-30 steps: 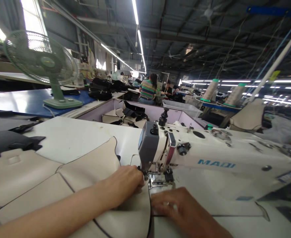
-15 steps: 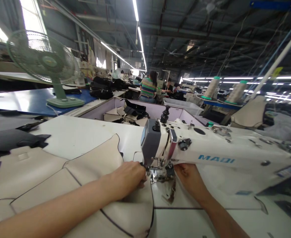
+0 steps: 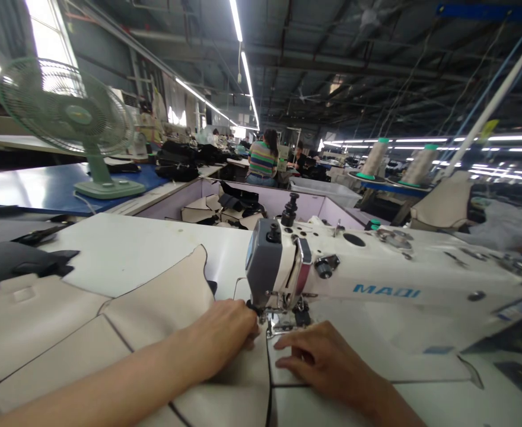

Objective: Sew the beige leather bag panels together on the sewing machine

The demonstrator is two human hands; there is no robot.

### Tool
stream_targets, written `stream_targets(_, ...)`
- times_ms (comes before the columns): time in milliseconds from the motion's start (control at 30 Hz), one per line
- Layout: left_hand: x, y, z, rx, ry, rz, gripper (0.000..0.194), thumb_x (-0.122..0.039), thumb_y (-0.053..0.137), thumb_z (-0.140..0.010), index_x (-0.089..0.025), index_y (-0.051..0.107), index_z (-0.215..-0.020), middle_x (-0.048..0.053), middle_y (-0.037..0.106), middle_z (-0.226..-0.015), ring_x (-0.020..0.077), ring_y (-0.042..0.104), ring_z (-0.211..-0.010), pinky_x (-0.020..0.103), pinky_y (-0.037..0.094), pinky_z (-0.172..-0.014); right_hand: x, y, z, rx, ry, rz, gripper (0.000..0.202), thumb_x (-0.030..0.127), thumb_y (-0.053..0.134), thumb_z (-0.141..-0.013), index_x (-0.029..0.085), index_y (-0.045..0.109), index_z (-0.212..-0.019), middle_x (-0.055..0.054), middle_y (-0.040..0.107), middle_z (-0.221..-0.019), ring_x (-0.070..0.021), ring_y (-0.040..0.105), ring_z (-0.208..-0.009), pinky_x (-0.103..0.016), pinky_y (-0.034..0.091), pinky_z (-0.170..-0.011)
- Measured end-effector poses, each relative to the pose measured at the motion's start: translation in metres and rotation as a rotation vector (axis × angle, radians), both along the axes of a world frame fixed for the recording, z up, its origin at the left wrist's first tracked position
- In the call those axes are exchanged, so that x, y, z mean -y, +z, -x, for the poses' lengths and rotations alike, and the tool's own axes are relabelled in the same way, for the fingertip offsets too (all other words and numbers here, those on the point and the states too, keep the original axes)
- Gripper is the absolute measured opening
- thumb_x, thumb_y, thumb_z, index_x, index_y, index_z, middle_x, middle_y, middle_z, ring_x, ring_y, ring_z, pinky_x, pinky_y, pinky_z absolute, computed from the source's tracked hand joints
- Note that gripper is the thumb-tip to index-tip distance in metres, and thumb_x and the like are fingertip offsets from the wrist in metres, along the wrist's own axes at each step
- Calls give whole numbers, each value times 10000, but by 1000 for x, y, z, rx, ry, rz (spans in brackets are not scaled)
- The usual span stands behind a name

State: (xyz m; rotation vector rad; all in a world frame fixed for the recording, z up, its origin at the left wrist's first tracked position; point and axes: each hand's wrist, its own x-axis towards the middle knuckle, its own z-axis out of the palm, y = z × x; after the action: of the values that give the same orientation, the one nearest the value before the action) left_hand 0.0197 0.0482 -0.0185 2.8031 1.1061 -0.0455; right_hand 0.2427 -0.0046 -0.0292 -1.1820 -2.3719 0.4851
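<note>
A large beige panel with dark edges and seams lies on the white table, left of the sewing machine. My left hand is closed on the panel's edge, just left of the needle area; its fingertips are partly hidden. In front of the metal presser parts, my right hand hovers over the machine bed with thumb and fingers apart, holding nothing.
A green fan stands on a blue table at the left. Dark pieces lie at the left edge. Behind the machine, a lilac-walled bin holds beige and black pieces. Thread cones stand behind right. A person in a striped top is farther back.
My right hand has come out from behind the presser area, moving left and toward me, and its fingers have opened. A hanging metal piece by the presser foot is no longer visible. The view has shifted slightly.
</note>
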Motion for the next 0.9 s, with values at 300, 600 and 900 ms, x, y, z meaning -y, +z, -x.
stream_targets(300, -5, 1, 4, 59, -25, 2, 128, -164, 599, -828, -206, 696, -754, 52, 702, -757, 235, 676, -708, 277, 460, -596, 6, -12, 17, -74, 164, 5, 318, 90, 653, -755, 211, 696, -1045, -7, 703, -795, -146, 640, -697, -209, 417, -657)
stream_targets(600, 12, 39, 9, 35, -51, 15, 78, -293, 669, -830, -222, 699, -819, 58, 663, -944, 224, 625, -913, 292, 463, -777, 5, -23, 22, -45, 180, -153, 268, 118, 641, -787, 188, 695, -1041, -11, 702, -786, -147, 634, -668, -223, 418, -635)
stream_targets(900, 123, 37, 34, 181, 53, -323, 502, -466, 632, -846, -150, 556, -1229, 129, 612, -1141, 286, 590, -997, 431, 478, -885, 41, 23, 32, -109, 86, -135, 280, 248, 764, -778, 233, 702, -1050, 18, 691, -775, -139, 609, -656, -218, 416, -657)
